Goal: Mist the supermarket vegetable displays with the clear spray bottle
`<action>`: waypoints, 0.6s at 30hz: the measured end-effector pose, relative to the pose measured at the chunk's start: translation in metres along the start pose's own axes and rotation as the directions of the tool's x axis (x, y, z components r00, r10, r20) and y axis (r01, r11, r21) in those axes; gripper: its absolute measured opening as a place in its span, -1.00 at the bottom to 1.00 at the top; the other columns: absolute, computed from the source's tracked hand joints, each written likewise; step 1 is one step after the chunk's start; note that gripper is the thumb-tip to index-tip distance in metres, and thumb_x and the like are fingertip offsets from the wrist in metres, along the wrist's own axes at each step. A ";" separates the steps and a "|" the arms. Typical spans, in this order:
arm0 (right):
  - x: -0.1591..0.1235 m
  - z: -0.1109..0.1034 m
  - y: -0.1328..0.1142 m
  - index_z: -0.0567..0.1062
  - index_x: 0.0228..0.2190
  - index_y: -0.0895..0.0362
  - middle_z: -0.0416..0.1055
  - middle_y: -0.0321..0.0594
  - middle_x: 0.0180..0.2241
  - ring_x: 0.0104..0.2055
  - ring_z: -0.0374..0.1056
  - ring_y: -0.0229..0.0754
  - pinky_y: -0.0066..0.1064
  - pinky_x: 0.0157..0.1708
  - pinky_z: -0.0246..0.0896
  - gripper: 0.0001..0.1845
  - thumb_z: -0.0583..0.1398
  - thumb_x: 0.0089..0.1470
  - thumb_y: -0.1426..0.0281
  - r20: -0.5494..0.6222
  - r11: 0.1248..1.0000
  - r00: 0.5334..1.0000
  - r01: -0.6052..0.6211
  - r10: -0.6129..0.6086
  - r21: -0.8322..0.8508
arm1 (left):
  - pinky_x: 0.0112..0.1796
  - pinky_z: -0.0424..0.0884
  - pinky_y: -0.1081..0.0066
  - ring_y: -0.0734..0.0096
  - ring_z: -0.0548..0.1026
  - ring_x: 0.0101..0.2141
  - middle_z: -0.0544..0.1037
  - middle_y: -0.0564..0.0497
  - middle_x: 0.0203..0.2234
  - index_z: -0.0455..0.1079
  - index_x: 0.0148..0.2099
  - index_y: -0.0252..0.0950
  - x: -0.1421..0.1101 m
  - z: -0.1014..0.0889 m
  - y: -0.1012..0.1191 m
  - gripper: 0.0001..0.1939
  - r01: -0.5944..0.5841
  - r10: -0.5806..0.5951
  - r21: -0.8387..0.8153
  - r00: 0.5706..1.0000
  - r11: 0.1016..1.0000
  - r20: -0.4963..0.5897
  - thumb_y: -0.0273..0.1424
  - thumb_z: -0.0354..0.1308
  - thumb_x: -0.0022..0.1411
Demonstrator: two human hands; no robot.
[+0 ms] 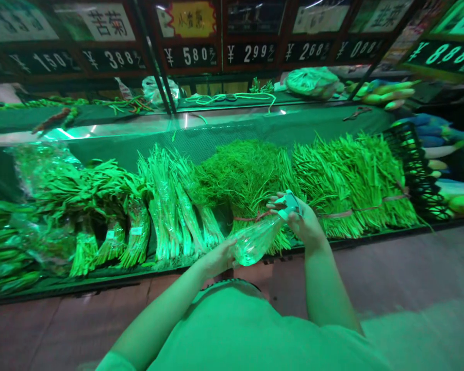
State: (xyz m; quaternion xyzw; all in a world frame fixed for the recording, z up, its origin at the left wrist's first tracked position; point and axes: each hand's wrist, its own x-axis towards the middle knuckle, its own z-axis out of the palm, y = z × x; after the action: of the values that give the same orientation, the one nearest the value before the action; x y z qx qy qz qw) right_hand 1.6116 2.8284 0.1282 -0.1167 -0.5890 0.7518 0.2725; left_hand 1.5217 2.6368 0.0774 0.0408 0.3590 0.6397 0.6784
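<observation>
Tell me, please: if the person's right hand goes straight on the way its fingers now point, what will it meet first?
The right hand would likely meet the bundle of fine green stems first, though depth is hard to judge from this view.

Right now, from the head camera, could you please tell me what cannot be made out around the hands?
Pale item in the right hand: head view; fingers hide part of it, so its kind is unclear.
Inside of the clear plastic bag: head view; glare hides it.
Labels on the bagged bunches: head view; too small to read.
Hanging signs: head view; cut off by the top edge.
</observation>
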 end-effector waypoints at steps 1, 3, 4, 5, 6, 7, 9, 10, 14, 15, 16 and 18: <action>-0.006 -0.004 0.004 0.25 -0.25 0.15 0.26 -0.09 -0.23 -0.24 0.22 -0.10 -0.34 -0.36 0.17 -0.44 0.16 -0.36 0.17 -0.005 1.000 1.000 -0.010 0.010 0.009 | -0.64 0.04 0.62 0.67 0.21 -0.64 0.36 0.06 -0.53 0.13 -0.08 -0.24 0.000 0.000 -0.005 -0.62 0.002 -0.002 0.007 1.000 1.000 0.001 -0.26 -0.13 0.02; -0.015 -0.013 0.014 0.24 -0.23 0.16 0.26 -0.07 -0.22 -0.22 0.21 -0.11 -0.40 -0.38 0.17 -0.47 0.16 -0.31 0.21 -0.018 0.999 0.999 -0.047 0.047 0.024 | -0.65 0.02 0.62 0.68 0.21 -0.64 0.36 0.06 -0.51 0.13 -0.08 -0.22 0.000 0.002 -0.013 -0.61 0.006 -0.006 0.012 1.000 1.000 -0.007 -0.25 -0.12 0.01; -0.020 -0.018 0.019 0.23 -0.22 0.16 0.25 -0.07 -0.21 -0.22 0.21 -0.12 -0.43 -0.39 0.16 -0.50 0.15 -0.28 0.24 -0.026 0.997 0.997 -0.069 0.070 0.032 | -0.65 0.01 0.62 0.68 0.21 -0.63 0.37 0.07 -0.50 0.13 -0.08 -0.22 -0.001 0.003 -0.016 -0.61 0.016 -0.016 0.016 1.000 1.000 -0.007 -0.24 -0.12 0.00; -0.023 -0.022 0.023 0.23 -0.21 0.15 0.25 -0.07 -0.21 -0.22 0.21 -0.13 -0.45 -0.40 0.15 -0.52 0.14 -0.25 0.27 -0.025 0.995 0.995 -0.094 0.095 0.038 | -0.65 0.01 0.62 0.67 0.21 -0.64 0.37 0.07 -0.50 0.14 -0.09 -0.22 -0.001 0.004 -0.020 -0.61 0.033 -0.033 0.024 0.999 0.999 -0.006 -0.23 -0.12 0.00; -0.027 -0.027 0.028 0.22 -0.21 0.15 0.25 -0.08 -0.21 -0.22 0.21 -0.14 -0.46 -0.39 0.15 -0.53 0.13 -0.23 0.28 -0.028 0.992 0.993 -0.113 0.115 0.051 | -0.65 0.00 0.61 0.67 0.20 -0.65 0.37 0.07 -0.52 0.15 -0.10 -0.23 -0.002 0.004 -0.023 -0.60 0.053 -0.053 0.037 0.999 0.998 -0.005 -0.21 -0.13 0.00; -0.030 -0.030 0.032 0.22 -0.20 0.15 0.25 -0.08 -0.21 -0.23 0.21 -0.14 -0.46 -0.39 0.15 -0.54 0.12 -0.22 0.29 -0.025 0.989 0.991 -0.131 0.133 0.071 | -0.65 0.00 0.60 0.67 0.19 -0.67 0.36 0.07 -0.55 0.17 -0.11 -0.25 -0.003 0.005 -0.026 -0.60 0.080 -0.079 0.055 0.997 0.995 -0.006 -0.19 -0.15 0.00; -0.037 -0.035 0.038 0.20 -0.18 0.14 0.25 -0.08 -0.21 -0.23 0.22 -0.14 -0.44 -0.38 0.14 -0.53 0.12 -0.21 0.30 -0.022 0.981 0.988 -0.150 0.153 0.119 | -0.66 -0.02 0.59 0.68 0.15 -0.70 0.35 0.07 -0.61 0.21 -0.15 -0.29 -0.005 0.006 -0.032 -0.58 0.128 -0.127 0.098 0.992 0.987 -0.012 -0.17 -0.16 -0.01; -0.040 -0.036 0.040 0.20 -0.18 0.14 0.25 -0.09 -0.20 -0.22 0.22 -0.13 -0.43 -0.36 0.14 -0.53 0.12 -0.21 0.31 -0.015 0.977 0.987 -0.158 0.162 0.144 | -0.66 -0.02 0.59 0.68 0.14 -0.71 0.35 0.07 -0.62 0.21 -0.16 -0.30 -0.007 0.007 -0.034 -0.58 0.139 -0.138 0.114 0.990 0.984 -0.012 -0.17 -0.16 -0.01; -0.052 -0.033 0.043 0.19 -0.16 0.10 0.21 -0.14 -0.16 -0.19 0.20 -0.14 -0.40 -0.31 0.13 -0.52 0.13 -0.22 0.33 -0.003 0.959 0.983 -0.179 0.185 0.218 | -0.65 -0.03 0.60 0.70 0.12 -0.70 0.33 0.11 -0.61 0.15 -0.10 -0.19 -0.014 0.008 -0.046 -0.61 0.103 -0.102 0.108 0.995 0.989 -0.017 -0.22 -0.11 -0.01; -0.055 -0.031 0.043 0.20 -0.17 0.08 0.21 -0.16 -0.16 -0.20 0.20 -0.14 -0.39 -0.31 0.14 -0.52 0.13 -0.23 0.34 -0.006 0.957 0.982 -0.181 0.188 0.228 | -0.66 -0.04 0.60 0.70 0.11 -0.71 0.32 0.12 -0.62 0.15 -0.10 -0.18 -0.016 0.007 -0.049 -0.61 0.103 -0.101 0.103 0.995 0.989 -0.028 -0.22 -0.11 -0.02; -0.058 -0.030 0.043 0.21 -0.17 0.06 0.23 -0.18 -0.17 -0.20 0.21 -0.14 -0.39 -0.31 0.14 -0.52 0.14 -0.24 0.35 -0.012 0.955 0.982 -0.183 0.191 0.233 | -0.66 -0.04 0.60 0.69 0.10 -0.71 0.31 0.13 -0.64 0.15 -0.11 -0.18 -0.017 0.006 -0.053 -0.61 0.113 -0.109 0.100 0.993 0.989 -0.037 -0.21 -0.11 -0.03; -0.063 -0.030 0.045 0.22 -0.19 0.00 0.26 -0.22 -0.20 -0.22 0.22 -0.13 -0.38 -0.34 0.16 -0.52 0.15 -0.26 0.37 -0.014 0.954 0.978 -0.202 0.210 0.222 | -0.66 -0.04 0.60 0.68 0.09 -0.72 0.29 0.12 -0.68 0.18 -0.14 -0.21 -0.018 0.003 -0.061 -0.61 0.140 -0.137 0.095 0.990 0.985 -0.037 -0.18 -0.12 -0.03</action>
State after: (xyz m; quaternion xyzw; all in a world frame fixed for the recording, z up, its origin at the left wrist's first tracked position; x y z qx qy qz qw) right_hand 1.6660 2.8113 0.0684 -0.1607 -0.4821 0.8341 0.2146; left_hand 1.5758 2.6114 0.0564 0.0389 0.4023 0.5731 0.7129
